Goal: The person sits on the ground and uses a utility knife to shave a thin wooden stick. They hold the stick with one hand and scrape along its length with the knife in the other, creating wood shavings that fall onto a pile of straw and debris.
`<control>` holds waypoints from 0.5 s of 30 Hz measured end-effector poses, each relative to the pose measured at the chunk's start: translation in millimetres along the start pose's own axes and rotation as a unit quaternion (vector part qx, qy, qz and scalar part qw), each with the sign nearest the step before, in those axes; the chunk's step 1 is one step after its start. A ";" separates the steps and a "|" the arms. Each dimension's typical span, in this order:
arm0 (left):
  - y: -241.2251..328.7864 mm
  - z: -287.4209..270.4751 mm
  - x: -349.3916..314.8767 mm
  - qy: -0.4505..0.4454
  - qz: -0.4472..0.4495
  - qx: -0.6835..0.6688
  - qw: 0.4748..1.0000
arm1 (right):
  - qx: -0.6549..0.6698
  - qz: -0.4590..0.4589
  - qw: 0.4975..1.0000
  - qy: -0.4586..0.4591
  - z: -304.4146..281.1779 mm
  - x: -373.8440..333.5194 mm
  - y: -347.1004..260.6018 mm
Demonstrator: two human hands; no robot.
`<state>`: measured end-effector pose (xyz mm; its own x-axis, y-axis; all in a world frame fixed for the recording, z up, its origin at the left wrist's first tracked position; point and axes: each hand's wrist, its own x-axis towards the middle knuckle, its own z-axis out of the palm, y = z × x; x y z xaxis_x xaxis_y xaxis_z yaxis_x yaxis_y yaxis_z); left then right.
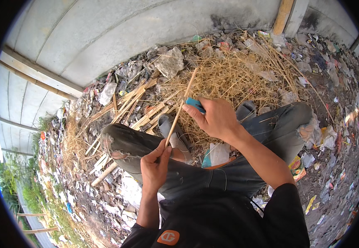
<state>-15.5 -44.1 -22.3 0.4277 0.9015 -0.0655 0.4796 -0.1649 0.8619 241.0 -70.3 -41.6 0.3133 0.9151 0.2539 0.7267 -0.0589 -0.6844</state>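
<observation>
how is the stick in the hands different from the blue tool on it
The bamboo stick is long, thin and pale tan; the blue tool is short, stubby and bright blue. The stick is gripped at its lower end by the left hand, while the tool sits in the right hand, mostly hidden by its fingers. The stick slants upward; the tool lies across it. Both are held above the person's knees.

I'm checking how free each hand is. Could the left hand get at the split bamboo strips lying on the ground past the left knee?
Probably not right away. The left hand is gripping the thin bamboo stick, and the bent left knee lies between it and the bamboo strips; it would have to let go and reach over.
</observation>
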 end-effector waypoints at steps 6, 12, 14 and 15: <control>7.1 8.6 5.4 -0.004 0.001 -0.041 0.999 | -0.010 -0.095 0.995 -0.042 20.3 -28.3 -19.8; 5.6 -4.0 -5.7 -0.024 0.003 0.034 0.999 | 0.043 0.074 0.993 0.084 -30.9 25.8 41.8; -0.8 -5.7 -8.6 -0.034 0.020 0.027 0.999 | 0.107 0.107 0.980 0.128 -42.6 30.2 55.1; -5.7 -6.8 -7.8 -0.042 0.014 0.003 0.999 | 0.136 0.100 0.974 0.153 -46.7 29.5 57.2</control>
<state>-26.8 -47.5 -23.2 0.5040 0.8597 -0.0829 0.4710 -0.1932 0.8607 320.4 -65.3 -41.3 0.6298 0.7319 0.2602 0.4563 -0.0775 -0.8864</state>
